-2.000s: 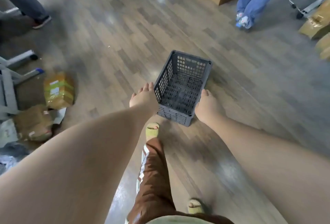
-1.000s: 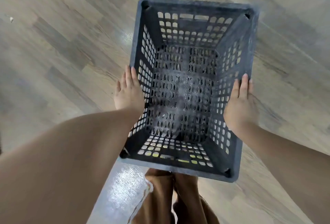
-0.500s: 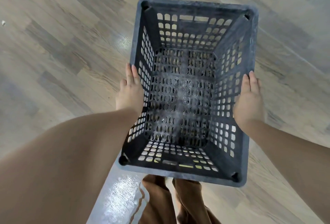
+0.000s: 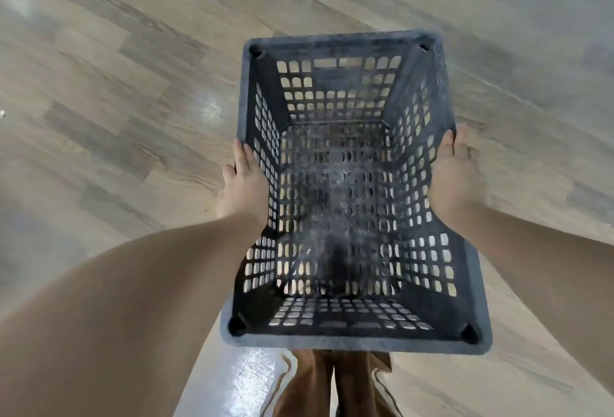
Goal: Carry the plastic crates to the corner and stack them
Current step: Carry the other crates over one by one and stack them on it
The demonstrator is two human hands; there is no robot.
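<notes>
In the head view, a dark grey perforated plastic crate (image 4: pixel 345 190) of rectangular shape is seen from above, held off the floor between two bare hands, its open top turned toward the camera. The inside is lined with rows of small rounded slots on all four walls and on the base, and a pale dusty smear is visible across the base. The left hand (image 4: pixel 244 185) is laid flat against the outside of the crate's left wall — its fingers (image 4: pixel 241 155) are straight, kept together and pointed away from the body, and no curl around the rim is visible. The right hand (image 4: pixel 453 180) is pressed against the outside of the right wall in the same manner, with its fingers (image 4: pixel 460 142) extended and close together; whether the thumb is hooked over the rim cannot be told. Both bare forearms are stretched forward from the bottom corners of the view. Beneath the crate a grey-brown wood-pattern plank floor (image 4: pixel 116 90) is seen, with glossy reflections on it. Just below the near rim of the crate, brown trouser legs (image 4: pixel 335 383) are partly shown — the feet are hidden. The crate is thus placed directly in front of the body, above the legs, clear of the floor.
</notes>
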